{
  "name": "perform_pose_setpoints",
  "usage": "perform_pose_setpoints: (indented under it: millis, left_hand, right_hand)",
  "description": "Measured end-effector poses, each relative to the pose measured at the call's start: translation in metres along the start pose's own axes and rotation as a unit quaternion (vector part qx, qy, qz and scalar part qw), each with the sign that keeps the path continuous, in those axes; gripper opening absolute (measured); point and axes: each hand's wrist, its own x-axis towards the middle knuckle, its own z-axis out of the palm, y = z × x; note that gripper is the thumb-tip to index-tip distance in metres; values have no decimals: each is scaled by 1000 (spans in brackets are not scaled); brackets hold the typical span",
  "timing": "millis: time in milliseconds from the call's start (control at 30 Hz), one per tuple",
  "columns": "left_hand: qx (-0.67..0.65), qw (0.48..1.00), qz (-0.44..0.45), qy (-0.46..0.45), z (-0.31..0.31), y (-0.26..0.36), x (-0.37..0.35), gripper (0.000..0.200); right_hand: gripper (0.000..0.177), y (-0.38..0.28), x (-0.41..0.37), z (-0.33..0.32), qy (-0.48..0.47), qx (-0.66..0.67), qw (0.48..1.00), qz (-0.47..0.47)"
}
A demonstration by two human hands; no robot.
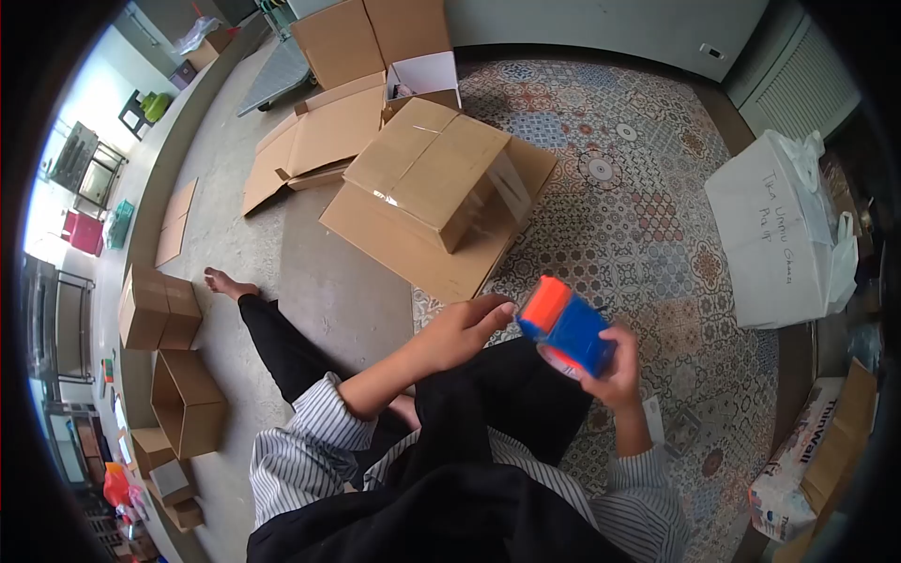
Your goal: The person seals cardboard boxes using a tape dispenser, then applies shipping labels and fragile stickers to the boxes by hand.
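Note:
My right hand [615, 368] grips a blue and orange tape dispenser [580, 336], held above my lap with its orange end tilted up and to the left. Part of a tape roll shows at its lower side. My left hand [466, 330] is closed, thumb and fingers pressed together beside the dispenser's left end. Whether a tape end is between those fingertips I cannot make out. Just beyond my hands a taped cardboard box [427, 169] rests on a flat cardboard sheet [394, 246] on the floor.
Opened cardboard [338, 127] and a white-sided box [422, 77] lie behind. Smaller boxes [160, 308] line the left. A large white bag [765, 235] with handwriting stands at right, above a printed pack [798, 460]. A cart [275, 80] stands at the back left.

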Motion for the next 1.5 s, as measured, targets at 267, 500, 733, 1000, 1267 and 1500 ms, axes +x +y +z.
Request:
perform_pose_setpoints:
  millis: [267,500,733,1000,1267,1500]
  left_hand:
    - [-311,926,-191,-92,-6,15,0,20]
    - [-102,990,-51,-79,-28,27,-6,12]
    - [139,967,13,211,-173,80,41,17]
    - [576,745,-34,334,-173,-12,99,29]
    - [702,569,36,427,-149,3,87,66]
    - [622,729,146,244,-56,-15,64,61]
  right_hand:
    - [59,-32,-7,5,-31,-192,963,-188]
    - [64,-39,-4,15,-83,-200,961,-169]
    - [60,-35,7,-38,-26,-326,936,-126]
    - [64,26,39,-13,-55,-296,950,-79]
    - [65,63,36,-5,-70,-298,948,-83]
    - [67,76,23,-9,-73,-267,960,-33]
